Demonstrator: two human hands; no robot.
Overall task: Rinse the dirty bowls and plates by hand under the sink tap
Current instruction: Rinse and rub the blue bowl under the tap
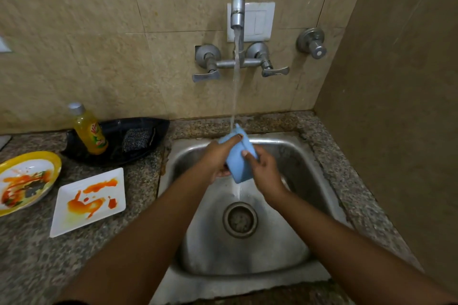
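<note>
Blue dish [238, 163] under tap stream, gripped between both hands [241, 164]

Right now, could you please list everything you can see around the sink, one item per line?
Blue dish: one, light blue, held tilted under the running water.
Square plate: one, white with orange smears, on the counter left of the sink.
Round plate: one, yellow-rimmed, food-stained, far left.
Black tray: one, behind the plates.
Bottle: one, yellow liquid, standing in the tray.
Scrubber: one, grey, in the tray.
Tap: one, metal, wall-mounted, running.
Sink: one, steel.
Left hand: grips the dish.
Right hand: grips the dish.
</note>
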